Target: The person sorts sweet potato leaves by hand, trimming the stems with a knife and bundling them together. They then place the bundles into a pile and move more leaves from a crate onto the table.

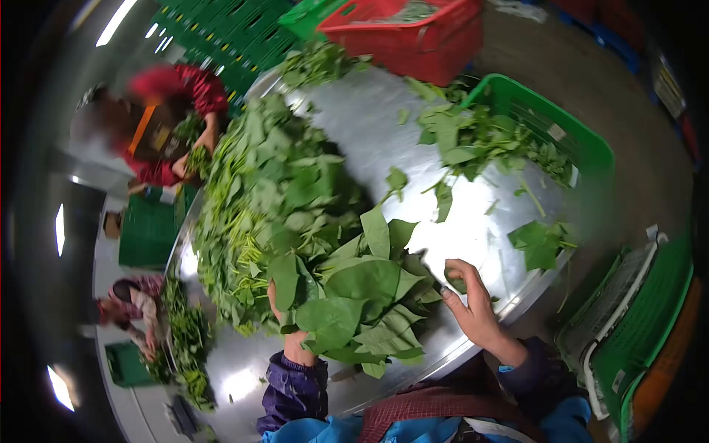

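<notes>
My left hand (293, 345) is wrapped round the stem side of a bunch of broad green leaves (354, 295); the leaves hide most of its fingers. Just right of that bunch, my right hand (476, 306) has its thumb and forefinger curled towards each other around a small green piece and a thin dark object, too unclear to name. A large heap of leafy stems (258, 199) lies on the shiny metal table (369, 111), beyond my left hand.
A green basket (591, 144) with leaves beside it stands at the right rim, a red crate (436, 44) at the far edge. Loose leaves (538, 244) lie near the right edge. Two people (166, 125) (140, 303) handle greens at the left. Stacked green crates (657, 317) stand lower right.
</notes>
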`<state>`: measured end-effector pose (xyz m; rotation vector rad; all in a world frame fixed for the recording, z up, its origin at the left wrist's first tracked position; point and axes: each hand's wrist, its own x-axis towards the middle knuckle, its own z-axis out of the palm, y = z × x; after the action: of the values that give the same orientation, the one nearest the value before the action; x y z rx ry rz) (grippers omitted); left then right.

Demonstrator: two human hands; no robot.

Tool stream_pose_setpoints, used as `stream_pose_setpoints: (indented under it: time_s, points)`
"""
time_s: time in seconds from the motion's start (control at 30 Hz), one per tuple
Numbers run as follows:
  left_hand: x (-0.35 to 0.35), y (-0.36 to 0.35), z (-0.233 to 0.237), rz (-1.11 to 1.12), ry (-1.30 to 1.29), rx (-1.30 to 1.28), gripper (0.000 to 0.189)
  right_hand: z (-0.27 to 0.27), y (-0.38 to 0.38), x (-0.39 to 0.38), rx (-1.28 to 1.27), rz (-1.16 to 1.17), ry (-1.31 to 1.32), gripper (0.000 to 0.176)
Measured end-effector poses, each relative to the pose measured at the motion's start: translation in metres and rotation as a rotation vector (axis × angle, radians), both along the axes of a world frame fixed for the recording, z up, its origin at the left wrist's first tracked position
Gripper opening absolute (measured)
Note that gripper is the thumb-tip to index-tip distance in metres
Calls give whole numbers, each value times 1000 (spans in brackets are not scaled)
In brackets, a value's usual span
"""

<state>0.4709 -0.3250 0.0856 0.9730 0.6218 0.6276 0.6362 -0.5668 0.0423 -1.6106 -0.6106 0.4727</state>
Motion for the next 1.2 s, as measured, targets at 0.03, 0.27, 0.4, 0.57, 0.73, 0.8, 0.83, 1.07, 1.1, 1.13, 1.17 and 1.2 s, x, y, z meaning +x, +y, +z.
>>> stream_pose_setpoints:
  time_s: [0.03,0.27,0.4,0.57,0.73,0.8,0.83,1.07,1.1,1.13,1.17,1.2]
  points:
    - [-27,10,-11,41,15,141,37,0,4,-13,-66,40,23,44]
    - [-178,48,-20,101,509,755,36,-13,42,-120,-356,488,-557,51]
    - [-260,69,-1,-84,839,1232,22,0,77,-174,-364,534,-603,52]
    - [-361,99,-35,66,822,1020,22,-11,125,-232,-275,701,-858,44]
    - [-374,97,-6,171,660,854,28,-40,135,-242,-277,751,-880,20]
    - [-370,107,0,223,642,818,29,-41,145,-240,-226,698,-763,15]
    - [-361,117,3,225,31,235,33,-34,150,-236,-370,700,-344,13]
    - [-338,95,22,-68,129,-596,46,91,208,-259,-157,792,478,13]
    - [-333,93,23,-87,125,-604,46,101,214,-266,-37,846,438,12]
    - [-328,91,22,-140,136,-580,47,89,222,-264,63,907,-59,12]
    - [-324,89,22,-190,147,-552,48,77,230,-261,157,937,-561,13]
    - [-320,89,21,-205,145,-554,48,81,231,-260,148,926,-565,13]
